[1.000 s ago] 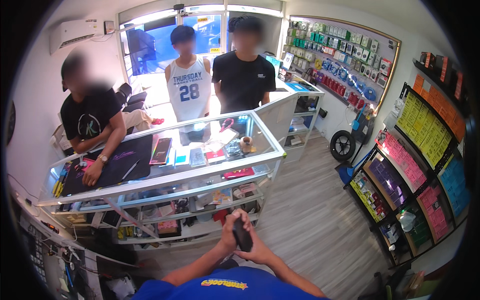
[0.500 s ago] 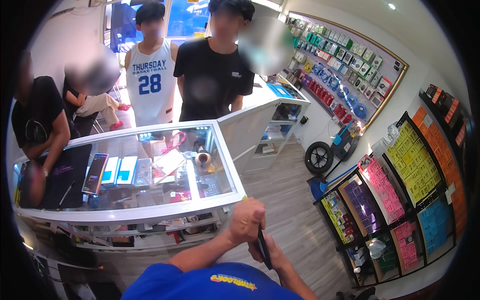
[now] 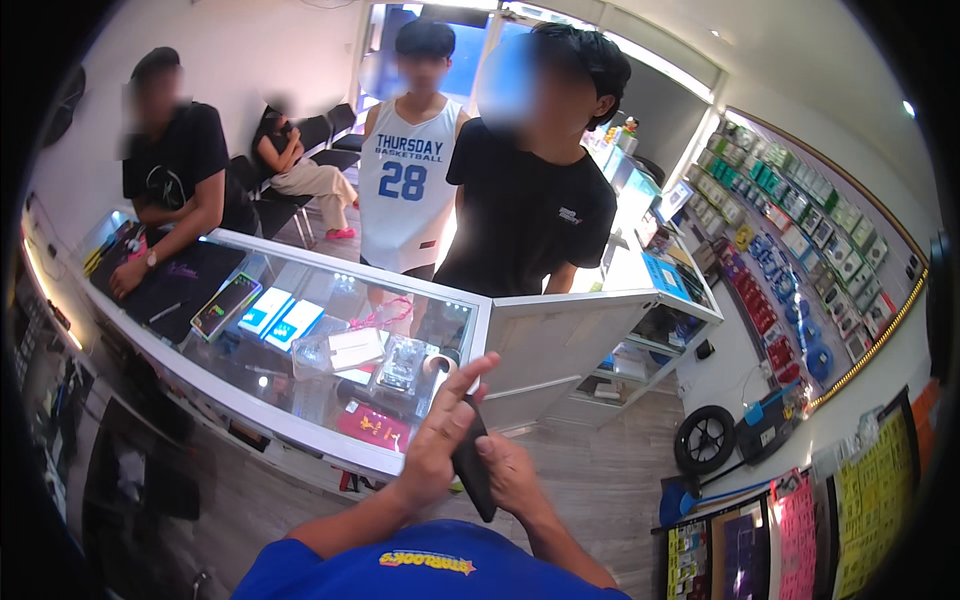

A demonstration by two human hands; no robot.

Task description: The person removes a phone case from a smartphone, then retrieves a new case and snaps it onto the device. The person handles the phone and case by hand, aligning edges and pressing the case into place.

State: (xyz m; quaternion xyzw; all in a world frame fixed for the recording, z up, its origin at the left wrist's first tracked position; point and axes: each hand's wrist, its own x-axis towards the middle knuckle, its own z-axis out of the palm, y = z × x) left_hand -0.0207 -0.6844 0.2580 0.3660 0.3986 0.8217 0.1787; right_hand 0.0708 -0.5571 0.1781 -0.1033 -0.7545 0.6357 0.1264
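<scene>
A black smartphone (image 3: pixel 474 468) is held on edge between both my hands, low in the middle of the head view. My left hand (image 3: pixel 438 436) lies flat against its left face with the fingers stretched up. Under and right of it, my right hand (image 3: pixel 511 474) grips the phone. Both hands hover over the near corner of a glass display counter (image 3: pixel 300 400). My blue sleeves come in from the lower edge.
Two people stand across the counter, one in a black shirt (image 3: pixel 530 215), one in a white jersey (image 3: pixel 405 185). A third person (image 3: pixel 170 190) leans on a dark mat (image 3: pixel 175 285) at the left; another sits behind. Boxes and small packages lie on the glass. Accessory racks (image 3: pixel 800 250) line the right wall.
The view has swung and closed in on the counter, and the two standing people look nearer. The phone has turned from flat-facing to edge-on, and my left hand now lies open against it.
</scene>
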